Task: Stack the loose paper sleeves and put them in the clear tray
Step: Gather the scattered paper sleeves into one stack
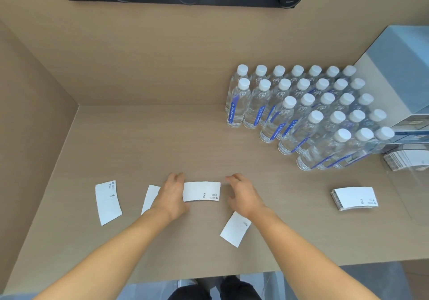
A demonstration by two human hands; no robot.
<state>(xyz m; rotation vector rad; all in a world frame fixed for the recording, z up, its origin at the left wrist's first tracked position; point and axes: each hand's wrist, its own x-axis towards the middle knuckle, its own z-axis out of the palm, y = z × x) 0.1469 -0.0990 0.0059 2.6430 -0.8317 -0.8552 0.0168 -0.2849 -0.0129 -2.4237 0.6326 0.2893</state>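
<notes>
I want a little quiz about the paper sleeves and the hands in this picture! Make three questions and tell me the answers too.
1. True or false: the left hand is touching the sleeve between the hands.
2. How many single loose sleeves lie on the table, counting the one between the hands?
3. Where is the neat pile of sleeves? A) beside the right hand B) far right of the table, apart from both hands C) under the water bottles

Key:
1. True; the left hand rests on its left end.
2. Four.
3. B
</notes>
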